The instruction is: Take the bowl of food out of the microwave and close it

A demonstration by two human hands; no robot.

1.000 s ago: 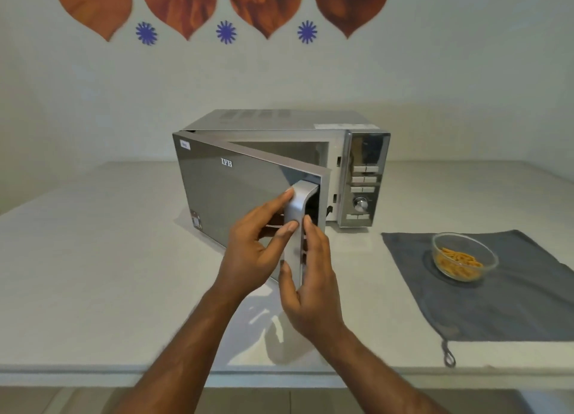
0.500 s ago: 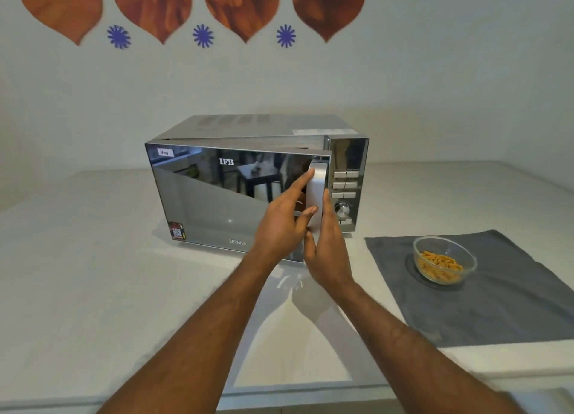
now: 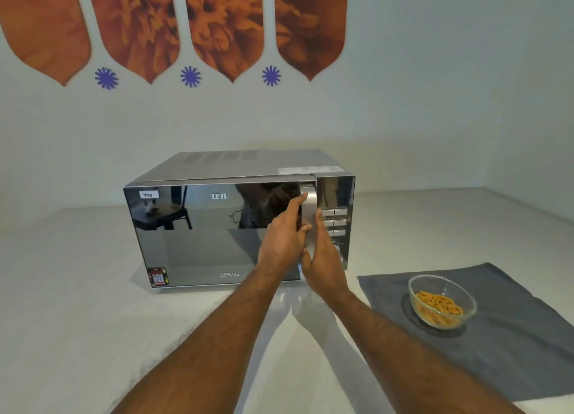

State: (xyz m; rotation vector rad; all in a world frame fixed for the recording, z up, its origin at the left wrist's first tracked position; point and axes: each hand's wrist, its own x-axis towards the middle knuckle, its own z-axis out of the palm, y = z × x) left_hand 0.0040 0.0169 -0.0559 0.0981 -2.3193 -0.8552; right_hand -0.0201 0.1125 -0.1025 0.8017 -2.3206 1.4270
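A silver microwave with a mirrored door stands on the white counter, its door flush with the body. Both hands rest against the vertical silver door handle. My left hand lies on the handle's left side with fingers stretched out flat. On the handle's right side, my right hand presses with straight fingers. Neither hand wraps around the handle. A clear glass bowl of orange food sits on a grey cloth to the right of the microwave.
The microwave's control panel with buttons and a dial is just right of the handle. A white wall with orange decals rises behind. The counter's front edge lies near the bottom right, under the cloth.
The microwave door has swung from wide open to shut, pushed by both hands on the handle. The bowl has stayed on the cloth.
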